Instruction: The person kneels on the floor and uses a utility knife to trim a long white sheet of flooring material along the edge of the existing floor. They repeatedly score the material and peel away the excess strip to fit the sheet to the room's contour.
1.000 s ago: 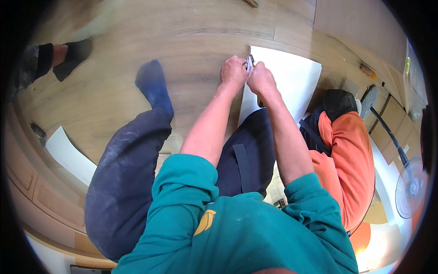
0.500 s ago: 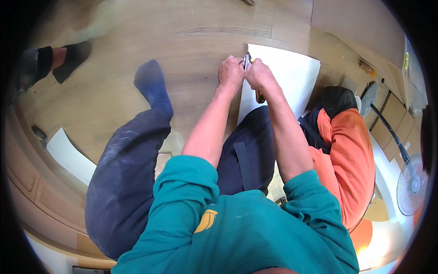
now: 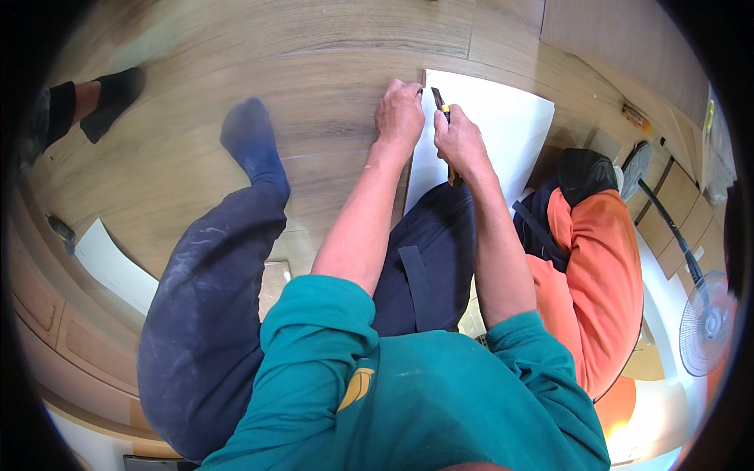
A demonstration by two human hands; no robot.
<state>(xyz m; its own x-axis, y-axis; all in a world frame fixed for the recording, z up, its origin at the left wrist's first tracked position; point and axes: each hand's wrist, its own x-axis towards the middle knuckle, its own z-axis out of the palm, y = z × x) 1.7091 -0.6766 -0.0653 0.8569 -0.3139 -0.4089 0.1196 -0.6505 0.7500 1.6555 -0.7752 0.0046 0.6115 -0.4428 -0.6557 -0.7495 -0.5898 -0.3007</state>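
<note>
A white sheet [image 3: 503,133] lies on the wooden floor beside my dark-trousered leg. My left hand [image 3: 399,116] rests at the sheet's upper left edge, fingers curled round a small dark thing or edge that I cannot make out. My right hand [image 3: 459,141] grips a black and yellow utility knife [image 3: 437,97] over the sheet, with the knife's top end pointing away from me and its lower end showing below my fist. The two hands are slightly apart.
Another person's socked foot [image 3: 110,102] is at upper left. A curved white offcut [image 3: 110,259] lies at left. Orange and black clothing [image 3: 597,275] is close on my right, beside a fan [image 3: 707,322]. A wooden panel [image 3: 620,39] stands at upper right.
My left hand has shifted up along the sheet's edge. My right hand has moved a little right with the knife, opening a gap between the hands and showing more of the knife.
</note>
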